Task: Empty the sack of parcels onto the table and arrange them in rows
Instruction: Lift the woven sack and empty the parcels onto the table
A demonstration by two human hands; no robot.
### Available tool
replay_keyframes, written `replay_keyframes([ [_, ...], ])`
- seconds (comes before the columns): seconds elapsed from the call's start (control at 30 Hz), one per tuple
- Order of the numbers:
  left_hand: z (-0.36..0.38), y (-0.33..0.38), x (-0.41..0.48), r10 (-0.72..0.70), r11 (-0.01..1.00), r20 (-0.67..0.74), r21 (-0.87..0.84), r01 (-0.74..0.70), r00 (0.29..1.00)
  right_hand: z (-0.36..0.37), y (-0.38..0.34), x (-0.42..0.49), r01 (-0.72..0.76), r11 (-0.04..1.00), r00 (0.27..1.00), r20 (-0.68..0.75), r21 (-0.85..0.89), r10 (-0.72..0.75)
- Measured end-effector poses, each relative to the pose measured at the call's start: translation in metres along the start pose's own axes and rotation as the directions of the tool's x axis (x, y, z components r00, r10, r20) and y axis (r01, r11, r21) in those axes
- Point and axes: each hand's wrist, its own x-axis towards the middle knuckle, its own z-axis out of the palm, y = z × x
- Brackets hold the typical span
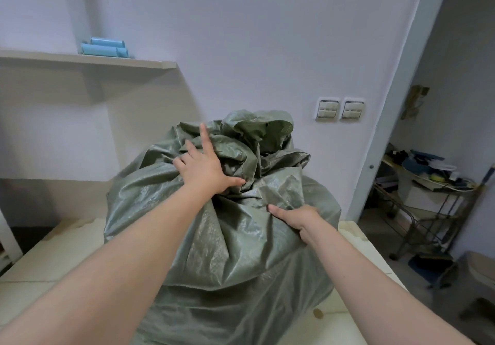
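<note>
On the far left, shelf (88,60) with blue rolls (104,48), unrelated. Table (53,259) carries the green sack (227,251), upright at centre, bulging, mouth bunched on top, no parcels out yet. Left hand (203,168) grips the gathered neck, index finger straight, thumb dug into folds, likely to work the mouth loose. Right hand (297,216) pinches a fold on the sack's shoulder, fingers hidden behind it, probably steadying for the tip. Wall switches (340,109), cluttered cart (428,184) at right.
</note>
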Motion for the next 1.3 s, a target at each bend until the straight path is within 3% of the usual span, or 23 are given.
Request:
replay_keyframes([
  [0.1, 0.007, 0.002, 0.012, 0.019, 0.999, 0.01, 0.049, -0.02, 1.0, 0.002, 0.007, 0.029, -0.009, 1.0, 1.0, 0.006, -0.003, 0.009],
  [0.23, 0.015, 0.006, 0.019, -0.003, 1.0, 0.043, 0.012, 0.002, 0.999, 0.004, 0.011, 0.026, 0.058, 0.988, 0.998, -0.018, 0.142, -0.056],
  [0.37, 0.017, 0.005, 0.023, 0.084, 0.986, 0.06, 0.142, -0.092, 0.995, -0.005, -0.001, 0.002, 0.01, 0.997, 1.0, -0.013, 0.078, -0.009],
  [0.5, 0.016, 0.011, 0.015, 0.055, 0.985, 0.021, 0.164, -0.058, 0.998, -0.005, 0.008, 0.026, 0.023, 0.987, 0.999, -0.028, 0.158, -0.019],
  [0.63, 0.01, 0.021, 0.013, 0.063, 0.994, -0.117, -0.081, -0.073, 0.991, -0.008, 0.016, 0.036, 0.044, 0.982, 0.998, -0.042, 0.184, -0.037],
  [0.77, -0.005, 0.032, 0.022, 0.212, 0.956, -0.035, -0.201, -0.215, 0.977, -0.005, 0.02, 0.049, 0.029, 0.979, 1.0, -0.011, 0.203, -0.027],
  [0.87, -0.009, 0.037, 0.025, 0.284, 0.958, 0.193, -0.023, -0.285, 0.939, -0.008, 0.015, 0.045, 0.03, 0.971, 0.999, 0.001, 0.236, -0.032],
  [0.93, -0.008, 0.041, 0.021, 0.239, 0.954, 0.284, 0.111, -0.28, 0.929, -0.012, 0.01, 0.033, 0.014, 0.968, 0.999, 0.031, 0.249, -0.023],
  [1.1, -0.009, 0.033, 0.017, 0.212, 0.896, 0.13, 0.369, -0.246, 0.969, -0.02, 0.006, 0.013, 0.034, 0.97, 0.999, 0.011, 0.242, -0.037],
  [1.2, -0.012, 0.021, 0.017, 0.037, 0.951, 0.184, 0.296, -0.091, 0.982, -0.021, 0.008, 0.01, 0.048, 0.977, 0.998, -0.037, 0.209, -0.042],
  [1.3, -0.009, 0.012, 0.011, -0.127, 0.986, 0.309, 0.146, 0.085, 0.942, -0.022, 0.004, 0.003, 0.02, 0.987, 0.997, -0.07, 0.157, -0.009],
])
